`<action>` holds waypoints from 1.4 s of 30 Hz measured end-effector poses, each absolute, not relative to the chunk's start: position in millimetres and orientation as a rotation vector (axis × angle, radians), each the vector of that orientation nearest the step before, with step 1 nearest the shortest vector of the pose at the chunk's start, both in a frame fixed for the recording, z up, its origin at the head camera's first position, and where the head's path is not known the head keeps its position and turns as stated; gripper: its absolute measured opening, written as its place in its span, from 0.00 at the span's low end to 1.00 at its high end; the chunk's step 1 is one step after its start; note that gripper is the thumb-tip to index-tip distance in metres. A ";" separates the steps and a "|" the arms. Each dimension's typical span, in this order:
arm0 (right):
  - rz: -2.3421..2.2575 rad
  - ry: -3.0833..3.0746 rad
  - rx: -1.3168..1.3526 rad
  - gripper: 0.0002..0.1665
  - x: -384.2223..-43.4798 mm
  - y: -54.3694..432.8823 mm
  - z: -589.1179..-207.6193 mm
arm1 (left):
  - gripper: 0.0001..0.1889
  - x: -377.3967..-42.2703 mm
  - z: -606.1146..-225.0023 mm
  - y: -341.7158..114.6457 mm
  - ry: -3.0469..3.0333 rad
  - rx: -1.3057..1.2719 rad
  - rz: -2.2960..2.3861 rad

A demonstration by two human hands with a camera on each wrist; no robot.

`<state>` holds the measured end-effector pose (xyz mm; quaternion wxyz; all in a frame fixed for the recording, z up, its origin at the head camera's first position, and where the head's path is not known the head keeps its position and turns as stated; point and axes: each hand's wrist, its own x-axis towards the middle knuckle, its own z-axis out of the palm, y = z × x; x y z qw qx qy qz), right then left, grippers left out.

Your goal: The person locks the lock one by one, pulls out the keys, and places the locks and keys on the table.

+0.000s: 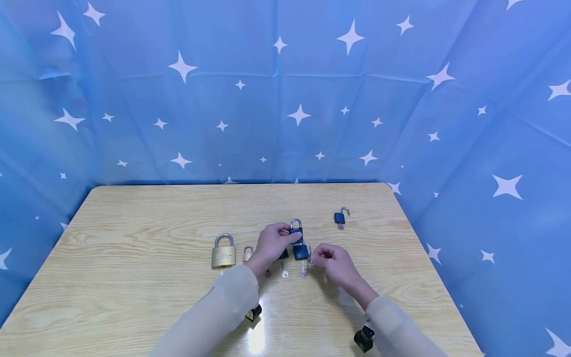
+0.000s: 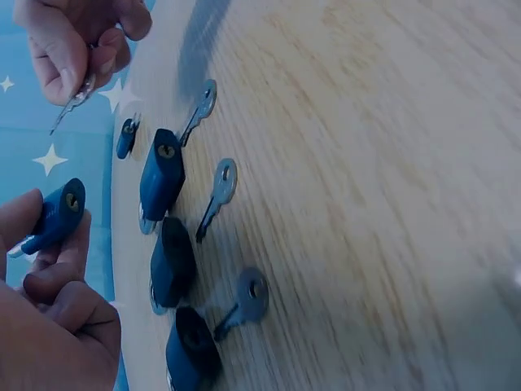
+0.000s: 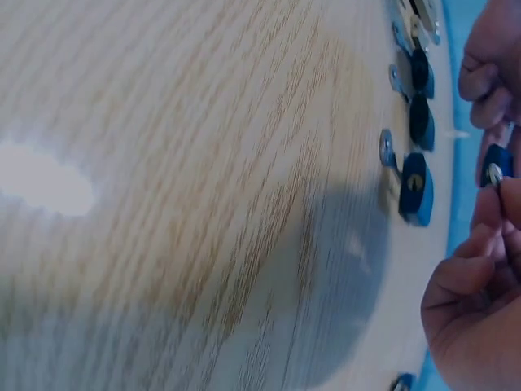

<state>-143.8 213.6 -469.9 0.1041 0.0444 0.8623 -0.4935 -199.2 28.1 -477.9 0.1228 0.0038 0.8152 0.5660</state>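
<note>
In the head view my left hand holds a blue padlock by its body, shackle pointing away. The left wrist view shows the keyhole end of that padlock facing out between thumb and fingers. My right hand pinches a small silver key, its blade pointing toward the padlock. Key and padlock are apart in the left wrist view; in the right wrist view the key's head overlaps the padlock. Just below the held padlock, another blue padlock lies on the table with a key in front.
More dark blue padlocks lie in a row, each with a loose key near it. A large brass padlock and a small brass one lie left. Back right is an unlocked blue padlock with a key in it.
</note>
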 end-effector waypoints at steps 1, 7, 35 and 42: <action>-1.456 2.545 0.127 0.06 -143.8 214.9 -469.8 | 0.23 -199.8 -478.6 30.4 2.393 0.019 1.634; -1.433 2.556 0.136 0.06 -145.0 221.9 -470.3 | 0.17 -202.9 -481.0 42.5 2.463 0.061 1.527; -1.486 2.541 0.194 0.07 -147.4 241.1 -466.5 | 0.24 -206.4 -487.0 94.9 2.716 0.013 1.086; -1.477 2.549 0.205 0.08 -149.4 243.7 -469.1 | 0.24 -205.8 -487.4 101.4 2.799 0.037 0.993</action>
